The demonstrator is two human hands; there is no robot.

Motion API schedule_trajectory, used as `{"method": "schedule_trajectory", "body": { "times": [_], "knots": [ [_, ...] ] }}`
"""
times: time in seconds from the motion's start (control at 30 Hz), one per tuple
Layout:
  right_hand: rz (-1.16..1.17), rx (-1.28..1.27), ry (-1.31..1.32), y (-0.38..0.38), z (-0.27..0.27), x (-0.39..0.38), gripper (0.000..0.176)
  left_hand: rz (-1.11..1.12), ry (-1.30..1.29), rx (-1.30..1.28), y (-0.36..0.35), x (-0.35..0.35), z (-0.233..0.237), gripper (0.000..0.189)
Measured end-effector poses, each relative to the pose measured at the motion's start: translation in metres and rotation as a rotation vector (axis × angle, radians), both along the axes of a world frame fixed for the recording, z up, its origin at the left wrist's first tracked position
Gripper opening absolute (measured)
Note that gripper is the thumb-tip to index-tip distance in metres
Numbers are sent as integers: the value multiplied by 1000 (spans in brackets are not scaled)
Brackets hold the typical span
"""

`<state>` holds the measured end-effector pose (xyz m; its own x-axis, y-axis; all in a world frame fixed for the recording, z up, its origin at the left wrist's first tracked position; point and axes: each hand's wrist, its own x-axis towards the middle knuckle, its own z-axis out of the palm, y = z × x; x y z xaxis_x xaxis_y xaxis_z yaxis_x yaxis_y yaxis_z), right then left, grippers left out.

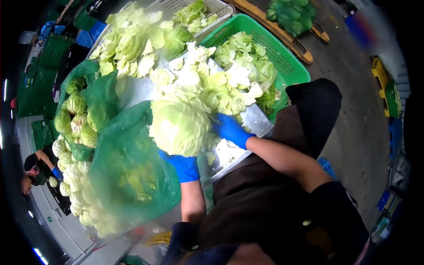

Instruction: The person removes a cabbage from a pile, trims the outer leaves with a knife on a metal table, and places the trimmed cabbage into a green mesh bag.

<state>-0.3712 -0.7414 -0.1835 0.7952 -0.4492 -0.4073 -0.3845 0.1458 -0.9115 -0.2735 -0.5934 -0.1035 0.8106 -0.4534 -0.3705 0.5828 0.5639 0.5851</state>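
Observation:
A large pale green cabbage head (179, 127) is held over a metal table (256, 118). My left hand (184, 167), in a blue glove, grips it from underneath. My right hand (230, 129), also blue-gloved, presses against its right side. Loose cabbage leaves (212, 84) lie heaped on the table just beyond the head. A green mesh sack (128, 163) with cabbage inside sits right beside my left hand.
A green plastic crate (287, 66) holding trimmed leaves stands at the table's far right, a white crate (176, 6) behind it. More mesh sacks of cabbages (77, 119) lie left. Another person (37, 170) works at far left. Concrete floor at right.

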Motion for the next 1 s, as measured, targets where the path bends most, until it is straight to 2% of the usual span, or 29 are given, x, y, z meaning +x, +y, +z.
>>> {"method": "schedule_trajectory", "body": {
  "times": [0.07, 0.13, 0.17, 0.23, 0.3, 0.37, 0.4, 0.5, 0.53, 0.6, 0.63, 0.7, 0.8, 0.83, 0.9, 0.93, 1.0],
  "knots": [
    [-69, 40, 19, -20, -5, 16, 38, -23, -62, -63, 7, 2, -21, 70],
    [-166, 136, -81, -45, -5, 32, 31, 20, -51, 69, 1, -4, -13, 63],
    [-172, 164, -41, -59, -2, 37, 31, 34, -34, 125, 0, -6, -10, 59],
    [-211, 186, -29, -76, 40, 39, 34, -38, -65, 259, 3, -10, -9, 76],
    [-269, 249, -128, -86, 83, 35, 35, -146, -104, 119, 18, -9, -26, 87],
    [-203, 276, -267, -88, 111, 21, 41, -271, -153, -285, 51, 0, -74, 89],
    [-147, 298, -322, -88, 118, 18, 44, -246, -129, -149, 49, -2, -67, 94],
    [40, 36, -437, -74, 121, 29, 58, -208, -85, 176, 38, -8, -27, 104],
    [93, 45, -334, -72, 143, 27, 57, -216, -93, 215, 34, -9, -19, 103],
    [228, 83, -225, -73, 126, 36, 50, -276, -143, 165, 30, -5, -18, 90],
    [163, 73, -277, -72, 124, 34, 41, -324, -183, 79, 32, -3, -22, 79],
    [97, 23, -288, -69, 118, 30, 39, -428, -266, -116, 35, 0, -26, 63],
    [31, -186, -284, -67, 130, 21, 36, -278, -5, 262, 10, -9, 1, 73],
    [-22, -137, -344, -67, 127, 18, 33, -334, -179, 69, 6, -7, -3, 87],
    [-97, -76, -441, -72, 129, 14, 29, -273, -59, 94, -9, -7, 1, 95],
    [-96, -134, -455, -73, 129, 11, 29, -237, 17, 125, -10, -11, 5, 99],
    [-84, -232, -468, -75, 125, 4, 31, -252, 12, 168, -8, -11, -1, 99]
  ]
}}
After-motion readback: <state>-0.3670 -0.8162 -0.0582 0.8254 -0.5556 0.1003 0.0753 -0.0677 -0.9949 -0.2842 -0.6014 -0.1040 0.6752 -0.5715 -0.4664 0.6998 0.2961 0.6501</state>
